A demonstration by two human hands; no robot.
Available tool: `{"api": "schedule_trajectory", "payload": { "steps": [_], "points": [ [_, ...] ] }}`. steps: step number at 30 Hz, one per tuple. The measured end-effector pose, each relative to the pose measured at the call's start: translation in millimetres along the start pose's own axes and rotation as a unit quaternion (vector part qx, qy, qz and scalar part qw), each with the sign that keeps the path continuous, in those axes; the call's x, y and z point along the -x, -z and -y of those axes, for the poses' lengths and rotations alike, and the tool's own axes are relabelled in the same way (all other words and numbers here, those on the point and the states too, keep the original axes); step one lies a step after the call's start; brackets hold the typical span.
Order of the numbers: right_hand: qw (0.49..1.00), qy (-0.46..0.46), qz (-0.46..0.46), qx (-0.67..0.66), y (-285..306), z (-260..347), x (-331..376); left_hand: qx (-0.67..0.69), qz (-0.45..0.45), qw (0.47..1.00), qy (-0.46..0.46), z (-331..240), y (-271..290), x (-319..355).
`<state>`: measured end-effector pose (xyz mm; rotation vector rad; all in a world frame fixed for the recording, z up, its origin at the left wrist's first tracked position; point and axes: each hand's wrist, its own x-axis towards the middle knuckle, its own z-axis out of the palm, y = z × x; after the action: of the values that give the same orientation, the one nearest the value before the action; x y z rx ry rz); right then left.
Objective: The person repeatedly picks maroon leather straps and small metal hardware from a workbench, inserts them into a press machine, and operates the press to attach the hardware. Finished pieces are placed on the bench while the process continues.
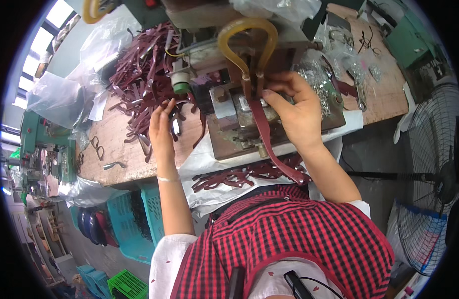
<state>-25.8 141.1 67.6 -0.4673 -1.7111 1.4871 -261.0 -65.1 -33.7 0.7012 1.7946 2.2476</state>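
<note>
A dark red eyeglass temple hangs from the machine's metal work point down toward my lap. My right hand is closed by that work point, thumb and index finger pinching the temple's upper end. The machine's metal fixture partly hides the fingertips. My left hand is raised beside a heap of dark red temples, its fingers stretched upward. Just above it sits a green-rimmed knob on the machine. A looped amber tube arches over the work point.
More dark red eyewear pieces lie on white cloth at my lap. Small shiny parts fill the bench right of the machine. A black floor fan stands at the right. Turquoise crates sit below the bench at left.
</note>
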Motion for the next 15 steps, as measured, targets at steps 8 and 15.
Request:
{"api": "schedule_trajectory", "payload": {
  "steps": [8, 15],
  "points": [
    [0.981, -0.091, -0.004, -0.171, -14, 26, 2, -0.057, -0.120, 0.991, -0.003, -63, -16, 10],
    [0.996, 0.027, 0.082, -0.004, 10, 43, 23, -0.094, -0.003, 0.956, -0.278, -117, -83, 66]
  ]
}}
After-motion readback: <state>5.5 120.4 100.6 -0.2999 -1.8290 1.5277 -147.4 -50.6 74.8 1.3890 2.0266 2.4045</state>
